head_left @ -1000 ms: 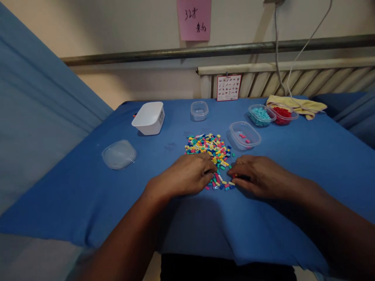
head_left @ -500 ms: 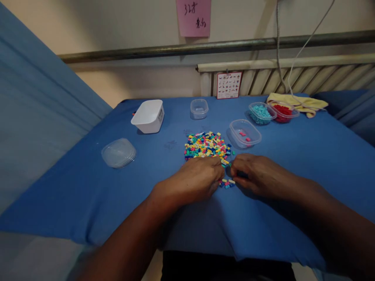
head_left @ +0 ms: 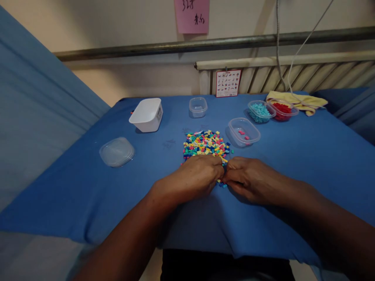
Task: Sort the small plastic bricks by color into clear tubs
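A pile of small coloured plastic bricks (head_left: 205, 143) in yellow, blue, green, pink and white lies mid-table. Over its near edge rests my left hand (head_left: 205, 171), fingers curled down and closed; its fingertips are hidden. My right hand (head_left: 246, 176) meets it at the pile's near right corner, with thumb and fingers pinched together. Whatever is between the fingers of either hand cannot be made out. A few loose bricks (head_left: 223, 185) show just below the fingertips. Behind my right hand stands a clear plastic tub (head_left: 255, 139) with a few pink bricks inside.
Farther right are a tub of light-blue bricks (head_left: 260, 111), a tub of red bricks (head_left: 281, 111) and a yellow cloth (head_left: 299, 100). A small clear tub (head_left: 198, 108) and a white box (head_left: 146, 116) stand at the back. Stacked clear lids (head_left: 117, 152) lie left.
My right hand has shifted left until its fingers came up against my left hand, covering more of the loose bricks. My left hand has hardly moved. The view has tilted slightly.
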Motion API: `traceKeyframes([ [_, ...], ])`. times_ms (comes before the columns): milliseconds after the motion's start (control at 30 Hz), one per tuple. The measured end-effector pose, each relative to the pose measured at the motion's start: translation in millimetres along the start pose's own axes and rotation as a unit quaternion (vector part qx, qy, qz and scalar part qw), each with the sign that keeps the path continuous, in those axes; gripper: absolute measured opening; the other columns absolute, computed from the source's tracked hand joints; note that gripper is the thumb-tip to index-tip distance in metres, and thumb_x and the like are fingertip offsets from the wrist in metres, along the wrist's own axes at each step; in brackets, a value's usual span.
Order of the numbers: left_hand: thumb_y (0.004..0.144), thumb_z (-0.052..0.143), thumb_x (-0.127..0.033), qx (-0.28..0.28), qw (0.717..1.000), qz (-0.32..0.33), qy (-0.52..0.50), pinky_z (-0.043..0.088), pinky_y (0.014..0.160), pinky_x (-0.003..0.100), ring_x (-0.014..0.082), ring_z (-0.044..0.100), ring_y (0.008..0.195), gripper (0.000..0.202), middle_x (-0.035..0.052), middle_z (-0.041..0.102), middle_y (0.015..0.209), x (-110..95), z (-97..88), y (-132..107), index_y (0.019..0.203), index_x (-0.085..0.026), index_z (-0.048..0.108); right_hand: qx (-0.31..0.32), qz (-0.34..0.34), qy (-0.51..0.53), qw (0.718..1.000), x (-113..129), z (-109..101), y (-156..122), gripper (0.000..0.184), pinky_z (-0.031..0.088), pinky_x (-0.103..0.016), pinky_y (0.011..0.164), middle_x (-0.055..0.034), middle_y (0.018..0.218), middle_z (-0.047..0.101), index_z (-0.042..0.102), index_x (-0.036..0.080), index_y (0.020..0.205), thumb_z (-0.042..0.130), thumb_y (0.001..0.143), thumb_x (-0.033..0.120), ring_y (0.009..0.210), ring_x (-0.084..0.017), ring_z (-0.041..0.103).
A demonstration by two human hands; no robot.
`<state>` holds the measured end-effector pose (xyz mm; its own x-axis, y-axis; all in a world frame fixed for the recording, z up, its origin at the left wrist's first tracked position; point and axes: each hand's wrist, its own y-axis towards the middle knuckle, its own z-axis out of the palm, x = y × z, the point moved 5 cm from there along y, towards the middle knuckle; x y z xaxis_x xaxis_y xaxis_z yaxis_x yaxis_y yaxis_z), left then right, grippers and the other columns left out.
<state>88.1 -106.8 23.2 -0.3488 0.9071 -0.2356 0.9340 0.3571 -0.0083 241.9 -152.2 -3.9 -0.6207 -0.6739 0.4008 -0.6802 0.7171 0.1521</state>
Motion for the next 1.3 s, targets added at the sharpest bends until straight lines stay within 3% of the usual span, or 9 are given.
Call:
traceKeyframes([
  [133, 0.103, 0.055, -0.014, 0.006, 1.0, 0.011, -0.013, 0.053, 0.084, 0.033, 0.0216, 0.069, 0.094, 0.021, 0.0084, 0.074, 0.1, -0.7, 0.0, -0.6, 0.091, -0.017, 0.072, 0.014, 0.011, -0.007, 1.0, 2.4, -0.7, -0.7, 0.015, 0.045, -0.034, 0.076, -0.0065, 0.09, 0.069, 0.07, 0.019, 0.092, 0.059, 0.102, 0.016, 0.085, -0.022, 0.063],
  [333, 0.102, 0.056, -0.013, 0.018, 0.999, 0.007, -0.027, 0.053, 0.082, 0.031, 0.0214, 0.07, 0.095, 0.019, 0.0083, 0.074, 0.1, -0.2, -1.6, -2.9, 0.09, -0.018, 0.071, 0.056, 0.086, 0.022, 0.995, 1.7, -4.9, -2.7, 0.01, 0.046, -0.035, 0.077, -0.007, 0.094, 0.074, 0.072, 0.019, 0.1, 0.064, 0.096, 0.015, 0.087, -0.023, 0.068],
  [500, 0.101, 0.059, -0.009, 0.013, 0.998, 0.044, -0.033, 0.051, 0.078, 0.029, 0.0188, 0.069, 0.091, 0.018, 0.0067, 0.074, 0.1, -3.0, 3.3, -0.3, 0.092, -0.017, 0.071, 0.054, 0.109, 0.049, 0.991, 0.4, -6.2, -4.1, 0.008, 0.048, -0.035, 0.079, -0.0072, 0.096, 0.075, 0.071, 0.019, 0.099, 0.065, 0.096, 0.015, 0.087, -0.023, 0.07],
  [900, 0.101, 0.061, -0.01, 0.025, 0.998, 0.042, -0.027, 0.046, 0.071, 0.028, 0.0183, 0.066, 0.089, 0.018, 0.0048, 0.071, 0.095, -4.1, 0.5, -4.4, 0.096, -0.02, 0.076, 0.035, 0.062, 0.1, 0.992, -0.7, -2.4, -6.4, 0.012, 0.05, -0.032, 0.078, -0.0043, 0.093, 0.073, 0.071, 0.02, 0.097, 0.061, 0.102, 0.014, 0.084, -0.019, 0.067],
  [1100, 0.101, 0.061, -0.012, 0.035, 0.997, 0.02, -0.07, 0.05, 0.08, 0.03, 0.0204, 0.07, 0.098, 0.017, 0.0058, 0.074, 0.101, -0.8, -1.7, -5.1, 0.099, -0.02, 0.076, 0.009, 0.023, 0.097, 0.995, 2.0, -2.6, -5.5, 0.014, 0.05, -0.031, 0.076, -0.0043, 0.091, 0.073, 0.069, 0.02, 0.095, 0.059, 0.1, 0.011, 0.082, -0.018, 0.067],
  [1300, 0.098, 0.063, -0.017, 0.065, 0.996, -0.011, -0.066, 0.051, 0.08, 0.031, 0.0223, 0.07, 0.099, 0.01, 0.007, 0.074, 0.106, 0.7, -2.1, -5.2, 0.1, -0.02, 0.073, 0.01, 0.005, 0.076, 0.997, 6.1, -4.3, -4.4, 0.016, 0.053, -0.03, 0.076, -0.0044, 0.092, 0.074, 0.072, 0.02, 0.098, 0.06, 0.102, 0.011, 0.083, -0.018, 0.069],
])
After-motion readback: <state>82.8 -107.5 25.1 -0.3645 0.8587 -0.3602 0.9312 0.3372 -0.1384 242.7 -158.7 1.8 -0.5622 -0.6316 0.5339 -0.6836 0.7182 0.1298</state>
